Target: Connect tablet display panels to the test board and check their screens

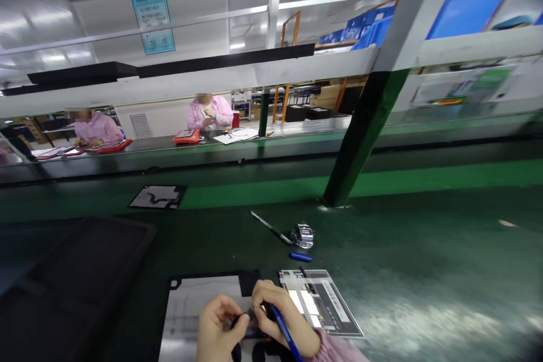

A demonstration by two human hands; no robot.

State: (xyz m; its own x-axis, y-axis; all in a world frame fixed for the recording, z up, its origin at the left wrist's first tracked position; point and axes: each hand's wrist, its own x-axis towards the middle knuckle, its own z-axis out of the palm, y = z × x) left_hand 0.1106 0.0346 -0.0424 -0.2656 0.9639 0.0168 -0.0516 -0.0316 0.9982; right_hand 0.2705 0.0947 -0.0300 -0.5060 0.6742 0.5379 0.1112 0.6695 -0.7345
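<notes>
My left hand [218, 328] is closed in a pinch on a small dark strip, perhaps a flex cable, above a flat silver panel with black edges [182, 311]. Just to its right, my right hand [282, 314] is closed around a blue pen [285, 332], which slants down toward the bottom of the view. The right fingertips meet close to the strip; whether they also pinch it is hidden. Beside the right hand lies a flat device part with exposed circuitry and a dark label area [339, 308], partly covered by that hand.
Behind the panels lie a blue pen cap [300, 257], a shiny round metal piece [302, 236] and a slim pen [271, 228]. A large black tray [76, 283] stands left. Another panel [158, 197] lies farther back. A green post [360, 141] rises from the bench; two people in pink sit beyond.
</notes>
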